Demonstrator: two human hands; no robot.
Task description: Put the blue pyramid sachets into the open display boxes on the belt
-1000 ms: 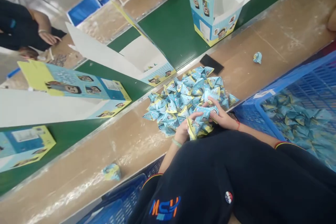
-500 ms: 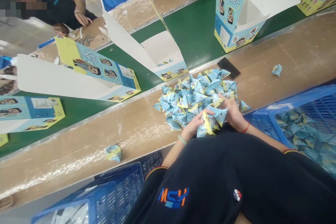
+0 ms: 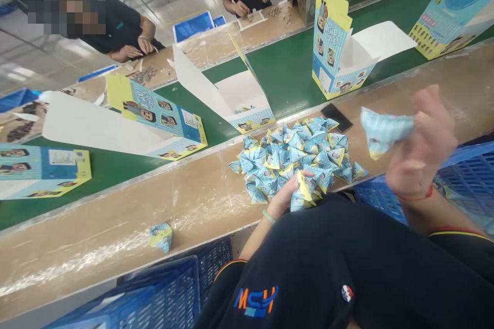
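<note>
Now right hand aloft (packet up)

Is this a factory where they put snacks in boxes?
Probably yes, a packing line. A long green conveyor belt carries open printed cardboard boxes, a heap of small blue and yellow triangular packets lies on the brown bench, and blue plastic crates stand beside it.

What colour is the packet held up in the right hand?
Light blue with a yellow edge, seen in the head view: the packet in the right hand.
</note>
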